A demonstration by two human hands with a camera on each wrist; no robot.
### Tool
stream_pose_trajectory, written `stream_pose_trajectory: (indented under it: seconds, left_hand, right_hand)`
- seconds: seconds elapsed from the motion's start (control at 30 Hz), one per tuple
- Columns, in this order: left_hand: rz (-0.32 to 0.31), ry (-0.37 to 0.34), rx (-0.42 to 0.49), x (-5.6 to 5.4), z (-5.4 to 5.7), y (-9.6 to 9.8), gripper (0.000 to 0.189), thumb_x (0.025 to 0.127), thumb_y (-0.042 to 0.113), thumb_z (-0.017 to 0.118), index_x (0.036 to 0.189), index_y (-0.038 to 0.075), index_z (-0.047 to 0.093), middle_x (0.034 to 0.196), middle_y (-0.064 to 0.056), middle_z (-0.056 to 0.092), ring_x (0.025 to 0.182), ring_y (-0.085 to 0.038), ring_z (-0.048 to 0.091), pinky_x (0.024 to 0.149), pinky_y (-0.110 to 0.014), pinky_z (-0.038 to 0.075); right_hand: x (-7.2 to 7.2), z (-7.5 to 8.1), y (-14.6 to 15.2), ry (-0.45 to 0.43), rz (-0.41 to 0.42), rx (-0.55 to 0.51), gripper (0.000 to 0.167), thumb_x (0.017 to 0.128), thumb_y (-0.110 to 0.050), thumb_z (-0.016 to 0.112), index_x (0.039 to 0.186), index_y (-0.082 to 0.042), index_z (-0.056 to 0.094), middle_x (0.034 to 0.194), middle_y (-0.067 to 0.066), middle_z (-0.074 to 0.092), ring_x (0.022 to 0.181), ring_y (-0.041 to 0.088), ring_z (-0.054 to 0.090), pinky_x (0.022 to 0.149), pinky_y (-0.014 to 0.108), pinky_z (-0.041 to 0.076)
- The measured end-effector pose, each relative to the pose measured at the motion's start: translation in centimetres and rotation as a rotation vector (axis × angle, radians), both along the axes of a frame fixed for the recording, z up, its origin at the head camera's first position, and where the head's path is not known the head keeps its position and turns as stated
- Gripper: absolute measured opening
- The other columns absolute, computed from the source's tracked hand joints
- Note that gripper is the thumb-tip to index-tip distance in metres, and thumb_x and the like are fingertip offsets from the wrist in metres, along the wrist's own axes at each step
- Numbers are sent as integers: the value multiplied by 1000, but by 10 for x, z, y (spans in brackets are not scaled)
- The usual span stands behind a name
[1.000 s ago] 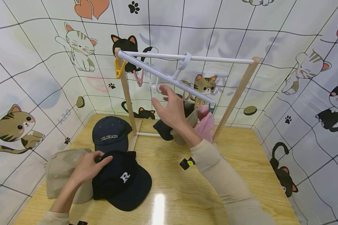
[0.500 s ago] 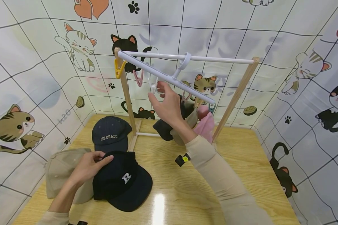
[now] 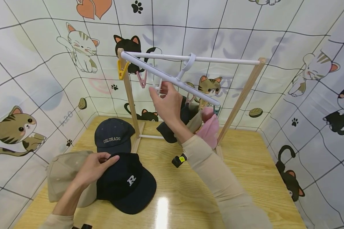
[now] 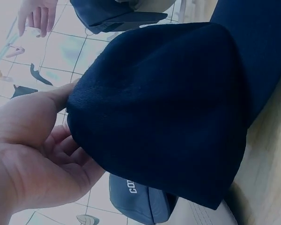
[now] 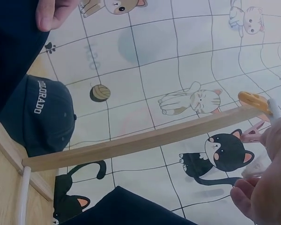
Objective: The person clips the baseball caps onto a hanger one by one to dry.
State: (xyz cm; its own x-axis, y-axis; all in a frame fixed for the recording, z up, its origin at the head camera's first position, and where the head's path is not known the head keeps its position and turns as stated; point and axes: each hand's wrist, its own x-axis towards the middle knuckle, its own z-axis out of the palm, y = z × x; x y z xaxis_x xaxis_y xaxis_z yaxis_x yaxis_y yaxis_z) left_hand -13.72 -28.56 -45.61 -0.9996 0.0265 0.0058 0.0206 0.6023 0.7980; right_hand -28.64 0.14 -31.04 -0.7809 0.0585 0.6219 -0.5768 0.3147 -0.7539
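My left hand (image 3: 93,167) pinches the back edge of a black baseball cap (image 3: 123,190) with a white R, its crown lifted beside the beige cap. In the left wrist view, the thumb hides behind the dark crown (image 4: 154,108). My right hand (image 3: 169,103) is up under the white hanger (image 3: 172,79), thumb and fingers on either side of a white clip (image 3: 157,85) and pinching it. Seen from the right wrist, that pale clip (image 5: 255,168) lies between thumb and fingertips, partly covered. Pink (image 3: 142,79) and yellow (image 3: 122,70) clips hang to its left.
A navy COLORADO cap (image 3: 111,135) and a beige cap (image 3: 64,175) lie on the wooden table (image 3: 189,203). The hanger hooks over the white rod of a wooden rack (image 3: 240,92). Black, beige and pink (image 3: 208,130) caps hang from its right half.
My right hand has moved up and left to the white clip, its thumb and fingers closing about it. The left hand has shifted slightly right with the black cap.
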Motion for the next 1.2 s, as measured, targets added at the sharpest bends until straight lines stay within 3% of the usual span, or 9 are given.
stream_pose_trajectory:
  seconds: [0.43,0.67,0.83,1.0,1.2]
  left_hand:
    - [-14,-7,32,-6,11,10,38,108,40,79,93,5,73,68,9,45,61,-8,46,58,-27,39]
    - [-26,-7,52,-6,11,14,37,107,38,80,92,4,75,68,8,47,62,-8,47,59,-26,40]
    - [-25,-19,57,-6,8,15,37,107,38,81,93,5,76,69,8,49,62,-9,48,60,-26,41]
    - [-23,-15,51,-6,7,17,35,107,37,81,93,5,76,69,8,50,63,-8,49,60,-26,42]
    - [-36,-9,64,-5,6,17,34,107,36,80,92,5,75,69,8,49,61,-8,47,59,-26,41]
  right_hand:
    - [-6,5,-9,83,-148,100,37,106,-36,80,113,1,80,103,12,88,94,24,86,91,43,62]
    - [-12,7,-12,96,-163,62,39,106,-38,80,104,0,81,97,12,89,88,22,86,80,38,63]
    - [-14,9,-15,97,-169,32,41,106,-40,80,95,-1,81,90,12,87,80,23,83,71,31,56]
    - [-18,9,-19,110,-199,25,44,103,-42,84,86,-2,78,82,11,84,75,23,77,70,28,48]
    - [-20,9,-20,111,-229,41,45,103,-43,83,82,-4,78,82,10,84,76,23,79,73,34,51]
